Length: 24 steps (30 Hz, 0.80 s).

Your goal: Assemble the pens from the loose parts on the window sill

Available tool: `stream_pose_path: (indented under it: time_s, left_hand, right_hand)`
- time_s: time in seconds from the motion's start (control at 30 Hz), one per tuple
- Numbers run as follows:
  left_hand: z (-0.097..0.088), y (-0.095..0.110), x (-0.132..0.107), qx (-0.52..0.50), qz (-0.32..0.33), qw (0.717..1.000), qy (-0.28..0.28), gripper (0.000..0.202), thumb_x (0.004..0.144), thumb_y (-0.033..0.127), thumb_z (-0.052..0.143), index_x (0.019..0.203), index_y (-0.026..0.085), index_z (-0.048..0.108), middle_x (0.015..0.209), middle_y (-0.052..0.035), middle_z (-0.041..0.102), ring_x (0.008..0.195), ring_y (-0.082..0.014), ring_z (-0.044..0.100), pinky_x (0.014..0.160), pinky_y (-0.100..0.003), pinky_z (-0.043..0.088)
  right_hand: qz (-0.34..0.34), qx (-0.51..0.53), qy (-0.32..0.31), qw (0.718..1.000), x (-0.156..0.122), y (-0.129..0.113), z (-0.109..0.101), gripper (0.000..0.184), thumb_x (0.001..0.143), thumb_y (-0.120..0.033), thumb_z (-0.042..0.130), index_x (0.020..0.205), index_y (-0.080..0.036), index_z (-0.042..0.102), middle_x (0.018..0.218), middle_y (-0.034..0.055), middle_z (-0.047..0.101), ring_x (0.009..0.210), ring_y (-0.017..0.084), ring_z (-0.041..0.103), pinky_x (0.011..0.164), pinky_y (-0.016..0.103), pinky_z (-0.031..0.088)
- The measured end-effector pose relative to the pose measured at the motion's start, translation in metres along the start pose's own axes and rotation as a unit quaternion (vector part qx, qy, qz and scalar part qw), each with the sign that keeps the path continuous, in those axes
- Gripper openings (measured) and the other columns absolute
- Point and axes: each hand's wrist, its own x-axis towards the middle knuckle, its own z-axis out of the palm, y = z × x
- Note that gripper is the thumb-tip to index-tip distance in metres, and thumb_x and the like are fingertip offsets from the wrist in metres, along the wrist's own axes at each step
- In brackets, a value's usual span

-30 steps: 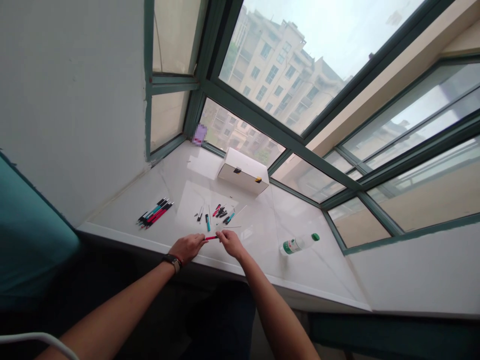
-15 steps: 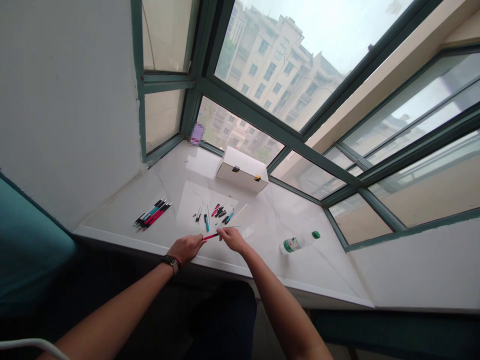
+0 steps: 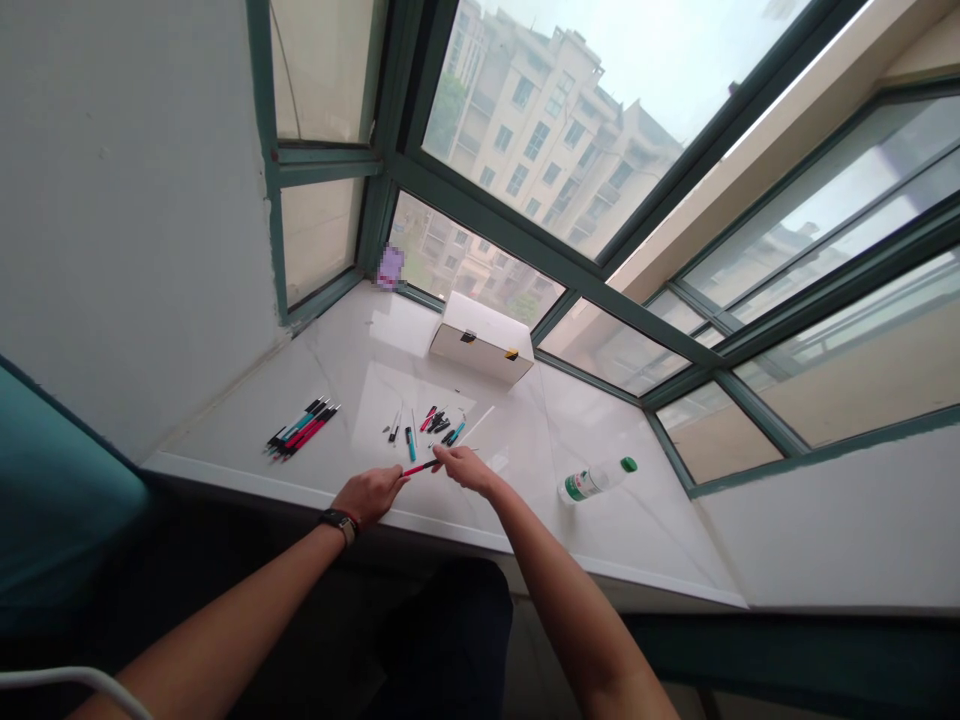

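My left hand (image 3: 370, 493) pinches the near end of a red pen barrel (image 3: 420, 468) over the front edge of the white sill (image 3: 570, 470). My right hand (image 3: 465, 466) has its fingers closed on the barrel's far, dark end. A watch sits on my left wrist. Just beyond my hands lie loose pen parts (image 3: 435, 425): a teal piece, black tips, red pieces and a thin white refill. A bundle of finished pens (image 3: 301, 427) in red, teal and black lies to the left.
A white box (image 3: 481, 340) stands at the back by the window. A plastic bottle with a green cap (image 3: 595, 480) lies on its side to the right. A teal cushion (image 3: 52, 480) is at the left. Window frames enclose the sill.
My right hand has shifted slightly away and to the right, and the red barrel now tilts up toward it. The view has drifted a little; the other things lie as before.
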Motion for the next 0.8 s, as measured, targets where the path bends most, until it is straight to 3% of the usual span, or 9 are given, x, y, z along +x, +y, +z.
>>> stream_pose_path:
  time_s: [0.1,0.17,0.33,0.5,0.63,0.8]
  left_hand:
    - [-0.001,0.001,0.000,0.005,-0.001,1.000,0.001,0.041,0.097,0.046,0.021,0.091,0.023,0.055,0.080,-0.0041,0.065,0.072,-0.0174,0.060,0.059,-0.026,0.035]
    - [-0.001,0.001,0.000,0.003,0.000,1.000,0.004,0.041,0.097,0.046,0.021,0.091,0.023,0.055,0.081,-0.0040,0.065,0.072,-0.0172,0.060,0.059,-0.026,0.035]
    - [-0.001,0.001,0.000,0.004,0.000,1.000,0.007,0.040,0.097,0.045,0.021,0.092,0.023,0.054,0.081,-0.0038,0.065,0.072,-0.0174,0.060,0.059,-0.026,0.034]
    - [0.000,0.000,0.000,0.008,0.001,1.000,0.007,0.041,0.098,0.044,0.020,0.090,0.023,0.054,0.081,-0.0032,0.065,0.072,-0.0173,0.060,0.057,-0.026,0.033]
    - [0.001,0.000,0.000,0.005,-0.008,1.000,0.009,0.041,0.098,0.044,0.020,0.089,0.022,0.054,0.079,-0.0029,0.065,0.071,-0.0172,0.060,0.058,-0.027,0.032]
    - [0.000,-0.001,0.000,-0.001,-0.015,1.000,0.010,0.041,0.098,0.044,0.020,0.088,0.022,0.053,0.079,-0.0033,0.065,0.072,-0.0169,0.060,0.059,-0.026,0.033]
  right_hand:
    - [-0.024,-0.060,-0.107,0.992,0.000,-0.003,-0.004,0.038,0.076,-0.052,0.065,0.068,-0.015,0.071,0.049,-0.0025,0.051,0.047,0.009,0.041,0.049,0.022,0.030]
    - [-0.030,-0.062,-0.119,0.990,0.001,-0.003,-0.005,0.037,0.077,-0.052,0.065,0.081,-0.016,0.072,0.053,-0.0028,0.053,0.047,0.009,0.041,0.049,0.022,0.029]
    - [-0.055,-0.147,-0.113,0.981,0.005,0.001,-0.005,0.054,0.090,-0.055,0.044,0.065,-0.015,0.070,0.050,-0.0009,0.049,0.050,0.010,0.043,0.053,0.023,0.031]
    - [-0.085,-0.214,-0.125,0.965,0.005,0.001,-0.005,0.036,0.091,-0.043,0.047,0.083,-0.017,0.070,0.065,-0.0006,0.056,0.062,0.012,0.048,0.061,0.023,0.034]
    - [-0.116,-0.222,-0.085,0.964,0.002,-0.002,-0.011,0.022,0.088,-0.035,0.052,0.094,-0.019,0.067,0.076,0.0002,0.061,0.069,0.013,0.051,0.066,0.023,0.036]
    - [-0.089,-0.167,-0.055,0.980,0.001,-0.002,-0.030,0.027,0.084,-0.041,0.056,0.093,-0.018,0.067,0.064,-0.0020,0.052,0.060,0.011,0.043,0.058,0.022,0.034]
